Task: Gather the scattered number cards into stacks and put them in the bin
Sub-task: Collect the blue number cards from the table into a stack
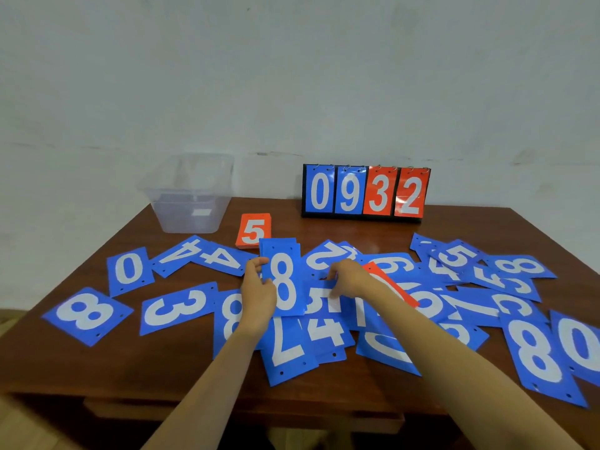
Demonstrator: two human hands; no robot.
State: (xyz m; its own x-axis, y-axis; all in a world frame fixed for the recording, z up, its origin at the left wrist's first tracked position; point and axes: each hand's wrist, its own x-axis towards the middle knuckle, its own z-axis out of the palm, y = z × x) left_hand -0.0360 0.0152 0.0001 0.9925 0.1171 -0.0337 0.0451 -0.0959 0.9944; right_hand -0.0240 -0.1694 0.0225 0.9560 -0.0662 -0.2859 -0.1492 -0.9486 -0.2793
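Left hand [258, 295] grips blue stack [281, 280], 8 uppermost, mid-table [113, 362] among scattered blue cards [87, 315]. Right hand [349, 277]: curled fingers touch the blue 5 card [319, 303] beside it; grip not discernible. Clear bin [191, 203] stands at far-left corner.

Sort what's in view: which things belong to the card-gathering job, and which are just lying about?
Job: blue stack topped by 8, gripped by the left hand; scattered blue cards; loose orange card; orange stack topped by 5; clear bin.
Lying about: scoreboard showing 0932; table.
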